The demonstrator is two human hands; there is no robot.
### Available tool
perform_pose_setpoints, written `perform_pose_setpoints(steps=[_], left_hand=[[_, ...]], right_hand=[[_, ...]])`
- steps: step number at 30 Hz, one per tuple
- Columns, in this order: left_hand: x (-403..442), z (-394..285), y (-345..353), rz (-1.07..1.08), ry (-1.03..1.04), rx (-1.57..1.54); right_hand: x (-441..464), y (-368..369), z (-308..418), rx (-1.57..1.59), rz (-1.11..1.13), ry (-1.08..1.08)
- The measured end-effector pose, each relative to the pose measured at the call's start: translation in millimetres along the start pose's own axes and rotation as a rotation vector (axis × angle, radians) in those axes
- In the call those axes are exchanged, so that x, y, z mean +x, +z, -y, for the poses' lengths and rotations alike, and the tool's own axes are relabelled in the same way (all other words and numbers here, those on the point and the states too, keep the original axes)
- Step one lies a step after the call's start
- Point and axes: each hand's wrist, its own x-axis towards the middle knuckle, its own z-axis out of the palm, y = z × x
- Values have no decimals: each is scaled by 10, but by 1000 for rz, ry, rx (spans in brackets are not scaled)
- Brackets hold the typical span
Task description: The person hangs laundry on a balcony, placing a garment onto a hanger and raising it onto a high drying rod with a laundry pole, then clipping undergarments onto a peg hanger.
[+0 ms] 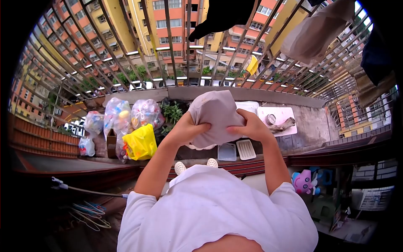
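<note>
A light grey-pink cloth [216, 115] is bunched up in front of me, held between both hands at chest height. My left hand [187, 127] grips its left side, with the thumb pressed on the front. On the right side my right hand [252, 125] pinches the cloth, its thumb also on the front. The fingers behind the cloth are partly hidden. Below and beyond the cloth lie a blue-grey tray [227, 152] and a white ribbed tray [246, 150] on the ledge.
Metal bars [168, 42] enclose the balcony. Filled plastic bags [119, 115] and a yellow bag [140, 143] stand left, beside a green plant [171, 112]. A white board [287, 115] holds a piece of wood. Clothes [319, 33] hang upper right.
</note>
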Motion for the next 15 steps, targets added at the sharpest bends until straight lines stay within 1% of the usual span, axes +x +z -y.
perform_pose_setpoints(steps=[5, 7, 8, 10, 11, 12, 13, 14, 15], left_hand=[[-4, 23, 8, 57, 4, -87], [5, 35, 43, -2, -33, -165], [-4, 34, 49, -1, -34, -164], [-17, 27, 60, -48, -23, -263], [-5, 50, 49, -48, -23, -263], [20, 105, 22, -20, -64, -362], [40, 175, -8, 9, -105, -461], [56, 266, -42, 8, -107, -462], [77, 377, -82, 17, -193, -477]], right_hand=[[-61, -9, -42, 59, -23, 12], [-74, 1, -78, 100, -111, 25], [-77, 5, -62, 101, -112, 24], [-88, 6, 8, 155, -248, -66], [-93, -38, 16, 108, -268, -63], [-79, -80, -2, 108, -267, -63], [-55, -119, -28, 222, -289, -68], [-32, -146, -42, 338, -311, -72], [-19, -162, 22, 389, -320, -67]])
